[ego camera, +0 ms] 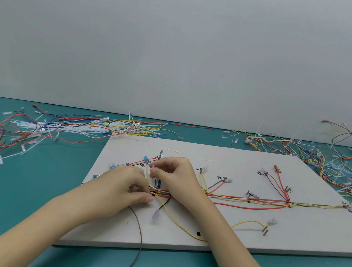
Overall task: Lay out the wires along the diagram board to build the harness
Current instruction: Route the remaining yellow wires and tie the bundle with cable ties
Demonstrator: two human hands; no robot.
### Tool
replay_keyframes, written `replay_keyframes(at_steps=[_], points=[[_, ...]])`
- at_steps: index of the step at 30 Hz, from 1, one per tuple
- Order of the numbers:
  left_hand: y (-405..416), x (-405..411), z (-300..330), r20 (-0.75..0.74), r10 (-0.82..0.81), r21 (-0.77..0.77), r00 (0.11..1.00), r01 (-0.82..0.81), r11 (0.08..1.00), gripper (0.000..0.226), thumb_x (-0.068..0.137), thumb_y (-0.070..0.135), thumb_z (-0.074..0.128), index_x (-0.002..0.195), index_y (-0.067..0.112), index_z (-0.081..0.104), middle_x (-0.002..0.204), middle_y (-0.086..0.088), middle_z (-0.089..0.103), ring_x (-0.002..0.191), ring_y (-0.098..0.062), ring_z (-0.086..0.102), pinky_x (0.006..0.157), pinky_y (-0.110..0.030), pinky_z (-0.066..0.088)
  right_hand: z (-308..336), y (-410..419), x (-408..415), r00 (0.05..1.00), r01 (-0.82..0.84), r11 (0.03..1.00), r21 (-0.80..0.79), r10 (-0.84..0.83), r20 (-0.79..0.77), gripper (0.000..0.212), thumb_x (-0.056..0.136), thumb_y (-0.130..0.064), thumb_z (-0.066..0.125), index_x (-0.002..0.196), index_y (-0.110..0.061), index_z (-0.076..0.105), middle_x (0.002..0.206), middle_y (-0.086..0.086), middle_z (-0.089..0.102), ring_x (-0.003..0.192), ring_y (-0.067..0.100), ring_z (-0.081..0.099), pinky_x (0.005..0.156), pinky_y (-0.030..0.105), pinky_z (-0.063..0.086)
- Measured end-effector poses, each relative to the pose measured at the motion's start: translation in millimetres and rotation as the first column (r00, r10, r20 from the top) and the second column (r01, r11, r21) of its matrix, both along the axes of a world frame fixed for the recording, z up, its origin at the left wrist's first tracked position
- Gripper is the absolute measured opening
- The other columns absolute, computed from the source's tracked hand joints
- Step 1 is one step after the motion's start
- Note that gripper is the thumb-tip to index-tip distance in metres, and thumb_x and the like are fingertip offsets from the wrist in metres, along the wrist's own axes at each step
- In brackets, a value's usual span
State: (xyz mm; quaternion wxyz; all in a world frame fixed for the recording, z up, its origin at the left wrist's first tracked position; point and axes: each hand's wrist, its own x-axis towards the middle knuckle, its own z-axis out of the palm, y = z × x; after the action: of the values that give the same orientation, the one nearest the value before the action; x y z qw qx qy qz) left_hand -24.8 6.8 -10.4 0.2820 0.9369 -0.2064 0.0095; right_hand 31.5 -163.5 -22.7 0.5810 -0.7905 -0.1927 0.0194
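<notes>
Nearest me, low in the frame, a brown wire (139, 229) trails off the front edge of the board (288, 237) onto the teal table (46, 187). A yellow wire (178, 225) loops across the lower middle of the board, and to its right another yellow lead ends at a clip (264, 232).

At centre, my left hand (125, 192) has its fingers curled down on the trunk (249, 199), the bundle of red, yellow and white wires that runs rightward along the board; thumb and fingertips pinch it where the branches split. Just above and right of it, my right hand (175, 172) pinches a small white piece, which I take to be a cable tie (152, 170), between thumb and forefinger, directly over that junction.

My reading: most wires lie on their marked routes already, with branches fanning to labelled ends at right centre, so the step in hand is binding the trunk at this junction. Next I'd need to pass the tie under the bundle while the left hand keeps the wires gathered, without dragging the branches off their marks.

Beyond the board, loose wires (49, 126) and white ties lie heaped at the upper left, and a tangled pile of harnesses (312, 152) sits at the right, both against the grey wall (175, 51).
</notes>
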Motion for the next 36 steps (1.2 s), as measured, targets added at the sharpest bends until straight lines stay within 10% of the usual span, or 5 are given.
replay_keyframes(at_steps=[14, 22, 36], points=[[-17.3, -1.9, -11.6, -0.032, 0.16, -0.413, 0.987, -0.159, 0.897, 0.02, 0.097, 0.027, 0.055, 0.078, 0.031, 0.058, 0.077, 0.001, 0.07, 0.053, -0.01, 0.06, 0.05, -0.021, 0.043, 11.2, -10.4, -5.9, 0.995, -0.098, 0.995, -0.027, 0.097, -0.029, 0.008, 0.085, -0.005, 0.069, 0.088, -0.003, 0.076, 0.073, 0.0, 0.07, 0.063, -0.001, 0.06, 0.062, 0.01, 0.043], [-26.9, -1.5, -4.5, -0.41, 0.096, -0.712, 0.907, -0.384, 0.588, 0.016, 0.092, 0.015, 0.061, 0.083, 0.002, 0.061, 0.077, -0.015, 0.073, 0.073, -0.033, 0.073, 0.048, -0.026, 0.056, 18.0, -19.4, -6.6, 0.985, -0.155, 0.988, -0.027, 0.152, -0.087, 0.012, 0.085, -0.01, 0.072, 0.09, 0.0, 0.076, 0.054, -0.014, 0.062, 0.05, -0.006, 0.051, 0.053, 0.003, 0.035], [-8.4, 4.8, 0.2, -0.509, -0.017, -0.66, 0.861, -0.377, 0.65, 0.03, 0.054, 0.014, 0.088, 0.083, 0.013, 0.08, 0.091, -0.015, 0.075, 0.088, -0.023, 0.074, 0.074, -0.022, 0.058, 21.6, -22.1, -6.5, 0.97, -0.135, 0.99, -0.038, 0.124, -0.211, 0.007, 0.087, -0.017, 0.071, 0.082, -0.017, 0.076, 0.061, -0.01, 0.067, 0.054, -0.002, 0.052, 0.057, 0.013, 0.041]])
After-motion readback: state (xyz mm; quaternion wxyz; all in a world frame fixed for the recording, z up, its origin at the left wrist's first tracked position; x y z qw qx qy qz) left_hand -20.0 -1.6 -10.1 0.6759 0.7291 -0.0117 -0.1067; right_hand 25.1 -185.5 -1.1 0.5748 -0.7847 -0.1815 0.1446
